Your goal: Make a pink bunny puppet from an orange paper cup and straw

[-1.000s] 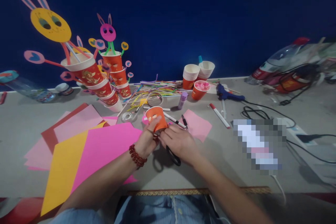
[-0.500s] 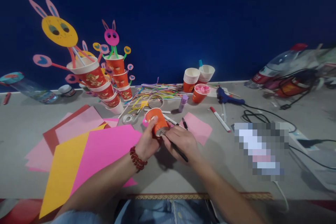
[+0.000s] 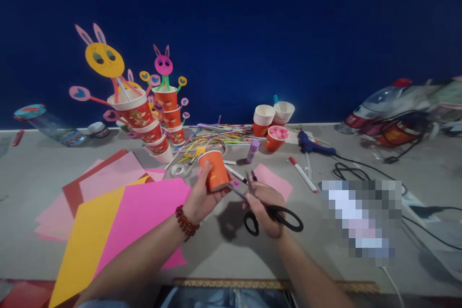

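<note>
An orange paper cup (image 3: 215, 173) is gripped in my left hand (image 3: 202, 197), thumb along its side, held a little above the table with its base tilted toward me. Black-handled scissors (image 3: 285, 216) are in my right hand (image 3: 266, 204), just right of the cup. Their blades are parted and point up and left; one tip lies close to the cup's base, though whether it touches I cannot tell. A capped marker (image 3: 236, 173) lies behind the hands. Pink paper (image 3: 272, 180) rests beyond my right hand.
Coloured paper sheets (image 3: 144, 221) cover the left side. Behind stand bunny figures made of stacked cups (image 3: 135, 110), and loose pipe cleaners (image 3: 227, 134). A purple glue stick (image 3: 252, 151), more paper cups (image 3: 263, 118) and a corded glue gun (image 3: 314, 144) are farther right.
The scissors have come away from the cup's base and turned in my right hand, so their blades now spread and both handle loops show. The cup is more upright. My view has tilted up slightly.
</note>
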The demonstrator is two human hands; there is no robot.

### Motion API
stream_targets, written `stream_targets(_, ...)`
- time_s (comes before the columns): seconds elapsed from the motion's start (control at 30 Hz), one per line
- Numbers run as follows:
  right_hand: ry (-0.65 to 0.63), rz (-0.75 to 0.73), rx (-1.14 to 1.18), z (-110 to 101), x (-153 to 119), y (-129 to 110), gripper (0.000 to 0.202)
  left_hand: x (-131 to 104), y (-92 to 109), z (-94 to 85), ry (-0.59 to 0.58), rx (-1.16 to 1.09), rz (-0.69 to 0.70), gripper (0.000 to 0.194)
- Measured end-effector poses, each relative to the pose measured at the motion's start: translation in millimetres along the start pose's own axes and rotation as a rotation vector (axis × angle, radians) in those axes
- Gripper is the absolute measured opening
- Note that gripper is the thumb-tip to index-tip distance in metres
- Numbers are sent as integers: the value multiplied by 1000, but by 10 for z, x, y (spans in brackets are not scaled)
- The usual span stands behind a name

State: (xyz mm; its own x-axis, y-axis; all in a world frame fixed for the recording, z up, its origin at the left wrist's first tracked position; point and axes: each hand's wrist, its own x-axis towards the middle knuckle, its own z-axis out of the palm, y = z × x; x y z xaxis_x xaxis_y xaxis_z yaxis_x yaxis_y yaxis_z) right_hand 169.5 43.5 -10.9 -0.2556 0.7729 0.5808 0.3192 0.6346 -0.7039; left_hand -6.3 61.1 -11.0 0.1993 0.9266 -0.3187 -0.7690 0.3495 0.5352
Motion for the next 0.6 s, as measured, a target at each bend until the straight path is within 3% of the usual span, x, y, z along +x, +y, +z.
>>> stream_targets(0.17, 284, 343, 430, 65, -70, 74, 30, -77, 26, 11, 7, 278, 204, 49)
stream_targets(0.3, 392, 497, 648, 131, -45, 83, 31, -158, 43, -85, 30, 303, 208, 53)
stream_targets(0.43, 369, 529, 653, 144, -43, 75, 24, -221, 54, -245, 6, 256, 67, 51)
stream_targets(0.5, 340, 506, 630, 139, -41, 57, 23, -239, 50, -298, -69, 250, -16, 54)
stream_targets(0.6, 269, 461, 620, 135, -19, 11, 25, -253, 15, -319, -183, 242, -33, 50)
